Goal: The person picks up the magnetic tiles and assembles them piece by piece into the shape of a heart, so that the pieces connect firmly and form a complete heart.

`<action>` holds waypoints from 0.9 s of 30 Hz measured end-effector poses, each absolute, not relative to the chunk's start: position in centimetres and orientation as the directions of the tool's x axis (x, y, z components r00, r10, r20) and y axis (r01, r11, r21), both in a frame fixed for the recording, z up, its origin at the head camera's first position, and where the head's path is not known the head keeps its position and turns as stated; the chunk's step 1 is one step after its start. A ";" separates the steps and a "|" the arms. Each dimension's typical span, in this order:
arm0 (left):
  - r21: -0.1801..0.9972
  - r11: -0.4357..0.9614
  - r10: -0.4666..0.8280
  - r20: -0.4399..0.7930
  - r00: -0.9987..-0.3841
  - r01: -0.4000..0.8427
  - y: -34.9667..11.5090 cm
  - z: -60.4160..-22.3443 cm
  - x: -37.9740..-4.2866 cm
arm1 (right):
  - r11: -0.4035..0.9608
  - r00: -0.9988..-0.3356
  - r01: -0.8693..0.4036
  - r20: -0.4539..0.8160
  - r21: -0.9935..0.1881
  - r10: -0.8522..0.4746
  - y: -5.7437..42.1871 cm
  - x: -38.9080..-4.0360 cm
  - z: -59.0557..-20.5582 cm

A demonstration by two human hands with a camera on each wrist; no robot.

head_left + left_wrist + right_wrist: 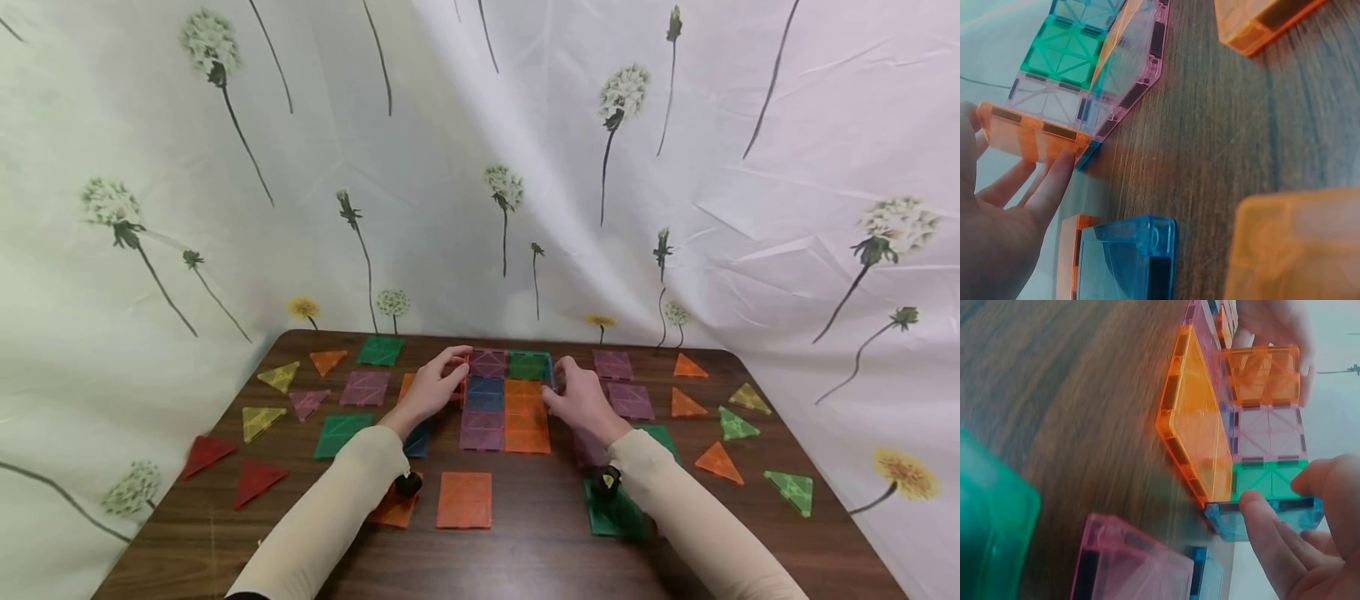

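In the head view, flat magnetic tiles form a block at the table's middle: a blue square [485, 393], a purple square [482, 429] and orange squares [527, 433]. Along its far edge stand a purple square [1269, 432] and a green square [1263, 479], side by side. My left hand [431, 385] grips an upright orange square [1032, 140] at the left end of this wall, thumb on one side and fingers on the other. At the right end, my right hand [583, 400] pinches an upright blue square [1235, 524] that meets the green one at a corner.
A loose orange square [464, 500] lies in front of the block. Green squares [342, 436] and purple squares [632, 401] lie to both sides. Triangles line the table's outer sides, red [258, 483] at left and light green [791, 492] at right. A floral cloth [450, 208] hangs behind.
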State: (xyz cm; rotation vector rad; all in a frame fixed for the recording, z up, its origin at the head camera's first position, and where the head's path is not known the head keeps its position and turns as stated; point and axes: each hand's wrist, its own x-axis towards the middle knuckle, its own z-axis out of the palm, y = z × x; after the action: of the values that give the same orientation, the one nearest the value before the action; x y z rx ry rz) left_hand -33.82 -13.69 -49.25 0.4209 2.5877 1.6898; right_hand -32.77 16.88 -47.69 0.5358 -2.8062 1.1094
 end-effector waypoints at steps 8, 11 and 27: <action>0.892 0.395 0.239 0.132 -0.962 0.220 -13.7 -48.9 -34.0 | 0.630 -0.918 -0.378 0.187 -0.679 -0.349 18.0 -33.9 -48.1; 0.888 0.400 0.253 0.131 -0.958 0.228 -13.7 -48.8 -34.2 | 0.628 -0.911 -0.392 0.187 -0.672 -0.368 18.3 -34.2 -47.9; 0.738 0.629 0.104 0.231 -0.967 0.244 -19.0 -47.4 -36.8 | 0.671 -0.910 -0.390 0.153 -0.630 -0.385 18.3 -34.6 -47.7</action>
State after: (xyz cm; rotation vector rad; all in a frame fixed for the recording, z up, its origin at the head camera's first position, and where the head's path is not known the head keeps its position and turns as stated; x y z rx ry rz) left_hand -36.83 -18.97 -47.44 0.3219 2.9834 1.3930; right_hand -34.64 18.30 -47.72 0.6639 -2.8650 1.0834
